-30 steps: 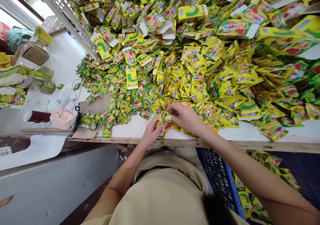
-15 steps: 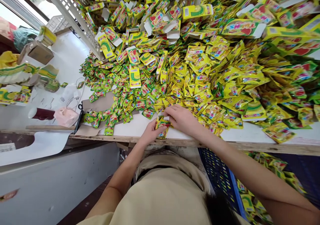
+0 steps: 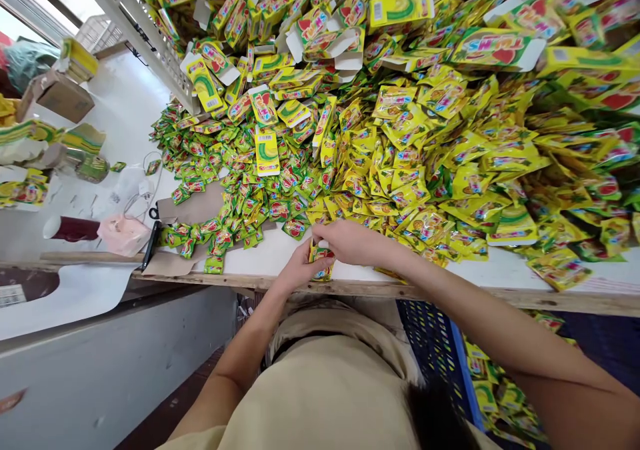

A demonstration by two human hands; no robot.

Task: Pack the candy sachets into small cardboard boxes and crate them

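At the table's front edge, my left hand (image 3: 298, 267) grips a small yellow and green printed carton (image 3: 324, 275), thumb across its front. My right hand (image 3: 346, 242) is closed at the carton's upper end, its fingers bent over the opening; a bit of white flap shows there, and the fingertips are partly hidden. Just beyond both hands lie small green sachets (image 3: 296, 227) with a red fruit print. Larger yellow sachets (image 3: 413, 193) are heaped to the right of them.
More flat and folded cartons (image 3: 267, 151) are piled behind, near a white perforated crate (image 3: 175, 70). A black phone-like object (image 3: 150, 245), a pink bundle (image 3: 123, 233) and a dark red cylinder (image 3: 75, 229) lie left. Below the table, a blue crate (image 3: 463, 370) holds filled-looking packs.
My right hand has moved slightly left and down over the carton's top, and its fingers have curled in more. The white flap shows less. The view has shifted slightly.
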